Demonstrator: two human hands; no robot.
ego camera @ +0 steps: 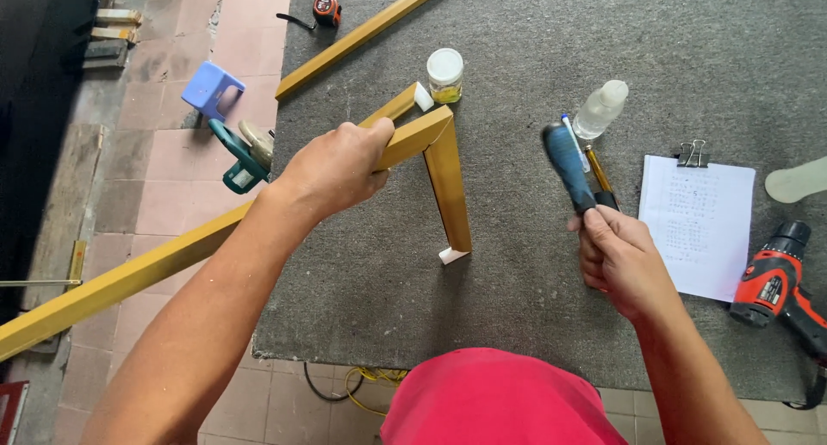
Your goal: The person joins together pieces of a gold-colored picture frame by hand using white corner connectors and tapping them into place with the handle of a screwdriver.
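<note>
Head view, looking down over a grey felt-covered table [534, 273] with tiled floor at left. Left hand [338, 169] closed around a gold frame moulding [412, 137], fingers wrapped over the top edge, thumb toward the corner joint. Moulding's long axis runs from lower left, off the table edge, up and right to a mitred corner; a shorter gold piece [450, 191] drops from that corner toward the person and ends in a white corner insert [452, 255]. Joint sits just right of the left hand, touching distance.

Right hand [618, 260] fisted on a tool with a blue and black grip [564, 165], the tool angled up and left, its far end blurred; kind of tool not certain. Corner joint lies up and left of this hand, a clear gap of bare felt between them. Left hand is the nearer of the two to the joint.

Around: second gold length [362, 36] lying diagonally further back, small white-lidded jar [445, 74] just behind the corner, clear squeeze bottle [600, 109], clipboard with paper [699, 221], red cordless drill [775, 281] at right edge, tape measure [326, 11] at top.
</note>
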